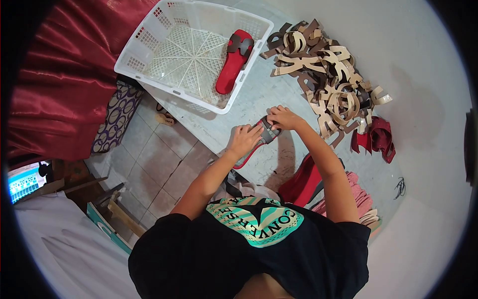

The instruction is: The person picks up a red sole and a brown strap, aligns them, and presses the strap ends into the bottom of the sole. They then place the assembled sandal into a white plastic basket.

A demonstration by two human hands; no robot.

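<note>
A sandal (269,135) with a dark grey strap and a red edge lies on the table in front of me, its heel end pointing towards my body. My left hand (244,140) grips it from the left, fingers over the strap. At the far end, my right hand (284,118) has its fingers curled around the strap and the sole's edge. The fingers partly hide the strap and the toe. A finished-looking red sandal (230,70) with a dark strap rests in the white plastic basket (175,90) beyond my hands.
A heap of brown and beige strap pieces (331,74) lies along the wall side of the table (209,130). Red strap pieces (376,139) sit beside it. Near my right arm are red soles (301,182) and a pink stack (343,194). Black thread (400,187) lies farther right.
</note>
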